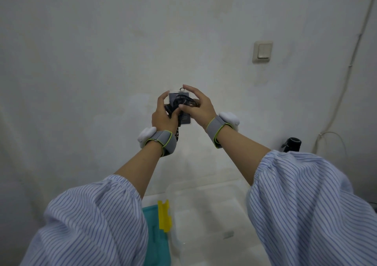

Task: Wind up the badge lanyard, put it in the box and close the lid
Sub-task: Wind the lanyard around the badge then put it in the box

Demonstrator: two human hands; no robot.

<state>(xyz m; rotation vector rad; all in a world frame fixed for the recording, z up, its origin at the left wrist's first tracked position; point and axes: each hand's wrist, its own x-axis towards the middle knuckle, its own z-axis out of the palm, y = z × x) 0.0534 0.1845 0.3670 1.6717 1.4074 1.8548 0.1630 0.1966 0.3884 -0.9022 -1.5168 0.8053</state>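
I hold a dark badge in a clear sleeve [186,118] up in front of the wall, with the black printed lanyard [180,100] wrapped across its face. My left hand [163,114] grips the badge's left edge and a loop of the strap. My right hand [196,105] pinches the strap against the badge from the right. A loose end of the lanyard [177,135] hangs down past my left wrist. Below my arms stands the clear plastic box [206,210], open. Its teal lid [157,235] with a yellow latch [164,214] lies to the box's left.
A white wall fills the view, with a light switch [262,51] at upper right and a cable [346,77] running down the right side. A black object [292,144] stands behind my right sleeve. Both wrists wear grey straps with white pods.
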